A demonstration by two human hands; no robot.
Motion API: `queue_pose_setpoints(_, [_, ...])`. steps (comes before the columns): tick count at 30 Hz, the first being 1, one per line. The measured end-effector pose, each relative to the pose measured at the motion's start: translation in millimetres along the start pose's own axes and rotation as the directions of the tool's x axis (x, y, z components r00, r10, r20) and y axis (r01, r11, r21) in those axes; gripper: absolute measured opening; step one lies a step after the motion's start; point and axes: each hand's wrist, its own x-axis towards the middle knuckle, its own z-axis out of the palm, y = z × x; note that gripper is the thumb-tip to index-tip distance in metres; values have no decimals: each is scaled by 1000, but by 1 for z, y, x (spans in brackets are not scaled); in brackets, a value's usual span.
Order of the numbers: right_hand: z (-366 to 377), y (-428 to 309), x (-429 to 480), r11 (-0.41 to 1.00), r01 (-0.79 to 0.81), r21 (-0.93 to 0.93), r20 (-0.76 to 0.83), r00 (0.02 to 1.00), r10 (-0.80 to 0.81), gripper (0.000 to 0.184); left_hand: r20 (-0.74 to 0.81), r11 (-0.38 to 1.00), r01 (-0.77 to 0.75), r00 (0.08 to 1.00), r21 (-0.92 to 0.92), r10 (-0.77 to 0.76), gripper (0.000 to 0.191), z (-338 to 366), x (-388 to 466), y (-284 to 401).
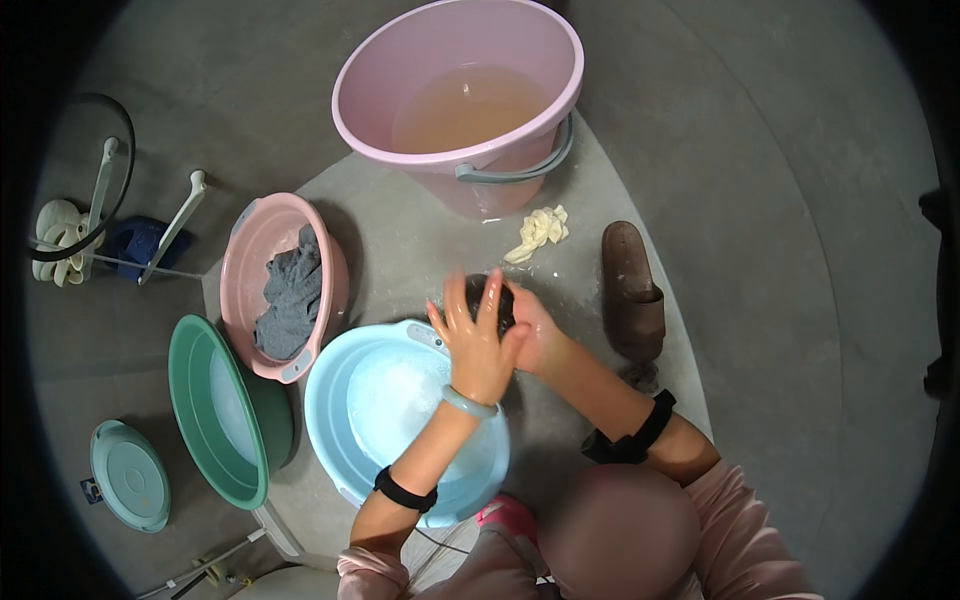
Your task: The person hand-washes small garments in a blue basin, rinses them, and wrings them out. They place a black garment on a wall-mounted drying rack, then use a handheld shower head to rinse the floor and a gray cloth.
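My right hand [538,330] holds a dark brown, wet object [501,301], mostly hidden by my hands; it may be a slipper. My left hand [474,337] lies over it with fingers spread, a pale bangle at the wrist. Both hands look wet, above the right rim of a light blue basin [330,465] of sudsy water. A brown slide slipper [630,307] lies on the floor to the right. A crumpled pale yellow cloth or glove [541,232] lies beyond my hands.
A pink bucket [457,159] of cloudy water stands at the far side. To the left are a pink basin [234,300] with grey cloth [292,292] and a green basin [187,442] with water. A pale green basin [131,476] is against the wall, below a black hose [131,142].
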Motion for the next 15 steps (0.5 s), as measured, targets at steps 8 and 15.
queue_pose_setpoints(8, [38,11,-10,907,-169,-385,-570,817,-90,45,117,795,266,963,-544,-243,51,-10,29,5])
queue_pose_setpoints(15, [24,17,3,759,93,-644,-334,858,-389,45,348,336,504,835,-796,-426,29,-12,38,15])
